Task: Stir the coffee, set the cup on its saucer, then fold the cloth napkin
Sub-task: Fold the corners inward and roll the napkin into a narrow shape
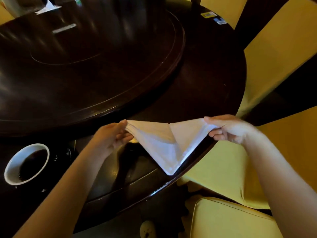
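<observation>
With left hand [111, 140] and right hand [229, 129], pinches opposite corners of white triangular cloth napkin [164, 145], held taut over near edge of dark wooden surface [205, 74]. Keep tension even, bring corners together squarely, then lay down and press the crease flat.

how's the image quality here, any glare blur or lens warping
Head view: dim warm light, with streaky glare on the turntable; papers at the far edge are smeared; the wide lens bows the table rim; the napkin looks washed out; the cup sits in shadow.
</observation>
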`<state>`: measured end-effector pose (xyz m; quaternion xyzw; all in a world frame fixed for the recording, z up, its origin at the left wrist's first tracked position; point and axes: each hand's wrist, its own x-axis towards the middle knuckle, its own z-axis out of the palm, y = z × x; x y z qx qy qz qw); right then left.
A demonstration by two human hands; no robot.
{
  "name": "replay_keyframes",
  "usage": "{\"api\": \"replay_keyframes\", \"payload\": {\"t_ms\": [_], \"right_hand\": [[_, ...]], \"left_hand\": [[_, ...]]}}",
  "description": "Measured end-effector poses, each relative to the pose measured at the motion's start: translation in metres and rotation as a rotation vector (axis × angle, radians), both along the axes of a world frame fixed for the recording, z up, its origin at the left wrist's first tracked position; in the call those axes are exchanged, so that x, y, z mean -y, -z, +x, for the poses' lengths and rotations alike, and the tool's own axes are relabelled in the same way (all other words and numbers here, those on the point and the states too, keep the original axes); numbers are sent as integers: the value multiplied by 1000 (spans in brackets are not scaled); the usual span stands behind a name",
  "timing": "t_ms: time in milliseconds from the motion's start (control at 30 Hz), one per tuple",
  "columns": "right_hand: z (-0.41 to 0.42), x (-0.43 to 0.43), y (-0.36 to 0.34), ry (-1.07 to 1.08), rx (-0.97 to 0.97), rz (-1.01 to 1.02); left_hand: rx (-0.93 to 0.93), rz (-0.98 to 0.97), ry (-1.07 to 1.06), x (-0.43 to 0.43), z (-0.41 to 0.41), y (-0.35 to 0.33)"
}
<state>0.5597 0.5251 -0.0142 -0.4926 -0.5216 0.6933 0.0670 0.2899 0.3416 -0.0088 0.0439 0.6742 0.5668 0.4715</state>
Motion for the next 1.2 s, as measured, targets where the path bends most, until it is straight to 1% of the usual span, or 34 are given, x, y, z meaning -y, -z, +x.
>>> {"api": "replay_keyframes", "payload": {"t_ms": [67, 133, 167, 200, 267, 300, 333, 367, 400, 467, 500, 567, 633, 700, 833, 933, 1100, 1200], "right_hand": [[-5, 3, 18, 84, 114, 81], [-9, 3, 30, 151, 211, 236], [-10, 3, 33, 160, 266, 325], [-10, 3, 36, 148, 334, 420], [-10, 6, 42, 63, 503, 644], [-10, 10, 42, 19, 561, 780], [-9, 17, 41, -14, 565, 934], [-10, 25, 39, -54, 507, 1085], [-11, 34, 37, -124, 408, 1190], [-12, 54, 38, -321, 206, 1239], [-12, 64, 41, -418, 149, 1224], [-13, 78, 51, -546, 114, 1196], [-16, 89, 63, -586, 120, 1221], [-20, 95, 71, -568, 132, 1266], [-21, 103, 76, -529, 137, 1331], [-16, 107, 76, -501, 122, 1352], [-15, 114, 79, -385, 83, 1404], [-16, 120, 81, -313, 69, 1378]], "left_hand": [[-11, -41, 32, -5, 0, 16], [-111, -84, 34, -10, -1, 27], [-193, -112, 33, -11, 0, 31], [-326, -147, 51, -11, 0, 34], [-756, -214, 200, -6, 5, 32], [-967, -179, 295, -2, 8, 32], [-1121, -102, 400, 1, 12, 32], [-1213, -32, 531, 4, 16, 32], [-1262, 23, 675, 5, 20, 34], [-1290, 57, 912, 5, 28, 41], [-1296, 83, 963, 4, 32, 44], [-1311, 152, 980, 5, 38, 51], [-1336, 200, 969, 7, 45, 58], [-1371, 231, 944, 9, 52, 66], [-1462, 231, 898, 17, 59, 80], [-1487, 237, 848, 18, 63, 83], [-1537, 276, 765, 21, 77, 83], [-1563, 300, 766, 26, 82, 81]]}}
